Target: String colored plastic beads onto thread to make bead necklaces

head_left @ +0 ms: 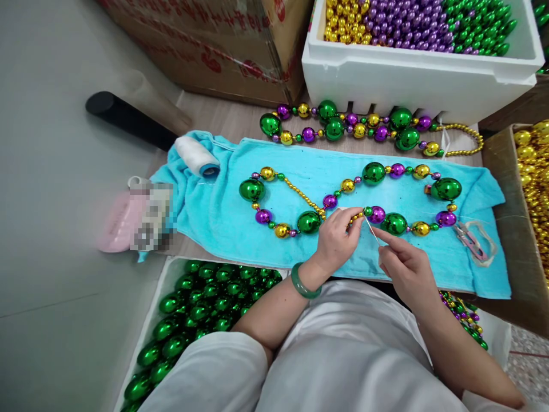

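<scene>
At the left, a spool of white thread (195, 155) is laid on its side upon the blue towel (227, 200), which is spread on the desk (223, 117); it could roll off if the towel is pulled. In the near left, big green beads are kept in a white tray (168, 274).

To the right, the bead string (347, 185) is laid in two loops on the middle of the towel. By the left hand (337, 240), its small gold beads are pinched between thumb and finger; should this grip be loosened, the beads might slide apart. At the far side, a second bead string (334, 128) is rested just beside the foam box (412, 74).

By the right hand (405, 266), a thin pale tool, perhaps a needle, is pinched, its tip beside a green bead (368, 212). If it is pushed too hard, it could slip, and the left fingers could be pricked. Farther right, a fine thread (501, 216) is seen near the small snips (469, 240), where it might be caught.
</scene>
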A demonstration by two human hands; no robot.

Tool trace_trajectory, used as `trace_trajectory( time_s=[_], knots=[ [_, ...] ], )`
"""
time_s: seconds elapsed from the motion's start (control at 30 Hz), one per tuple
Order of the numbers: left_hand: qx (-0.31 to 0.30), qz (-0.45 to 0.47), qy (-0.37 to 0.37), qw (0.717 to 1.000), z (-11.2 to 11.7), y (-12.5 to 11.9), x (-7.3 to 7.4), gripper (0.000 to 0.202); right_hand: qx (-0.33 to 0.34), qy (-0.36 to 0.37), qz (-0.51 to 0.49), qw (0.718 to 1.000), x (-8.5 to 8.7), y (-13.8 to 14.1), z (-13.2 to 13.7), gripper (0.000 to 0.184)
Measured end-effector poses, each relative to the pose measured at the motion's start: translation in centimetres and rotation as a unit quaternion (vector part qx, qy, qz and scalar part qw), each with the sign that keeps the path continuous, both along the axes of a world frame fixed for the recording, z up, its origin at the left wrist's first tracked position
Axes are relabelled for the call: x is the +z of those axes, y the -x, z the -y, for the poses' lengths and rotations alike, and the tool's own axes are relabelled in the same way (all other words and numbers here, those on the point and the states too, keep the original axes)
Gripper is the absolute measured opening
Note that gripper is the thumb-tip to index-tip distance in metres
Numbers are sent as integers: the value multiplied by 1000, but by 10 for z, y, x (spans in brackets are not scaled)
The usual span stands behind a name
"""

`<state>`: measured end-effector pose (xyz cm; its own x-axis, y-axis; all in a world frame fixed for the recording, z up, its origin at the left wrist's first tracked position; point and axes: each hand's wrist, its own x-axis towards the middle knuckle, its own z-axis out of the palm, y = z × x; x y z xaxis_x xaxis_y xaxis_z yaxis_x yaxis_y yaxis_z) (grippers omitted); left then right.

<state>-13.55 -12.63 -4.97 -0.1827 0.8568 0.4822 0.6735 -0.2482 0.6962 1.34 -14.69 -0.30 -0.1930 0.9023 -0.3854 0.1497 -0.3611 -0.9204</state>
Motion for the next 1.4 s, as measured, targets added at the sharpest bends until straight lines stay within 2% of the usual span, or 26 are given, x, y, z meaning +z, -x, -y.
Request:
trace_trajectory(
  time_s=[0.37, 1.03, 1.4],
  knots=[
    [-2, 14, 19, 1000, 1, 0, 1, 14, 2, 1, 11, 1000, 3, 1, -2, 45],
    [-7, -4, 2, 1000, 0, -1, -1, 13, 5, -1, 13, 1000, 2, 1, -3, 45],
    [-4, 11, 8, 1000, -1, -1, -2, 12, 5, 3, 12, 1000, 9, 2, -4, 46]
  ],
)
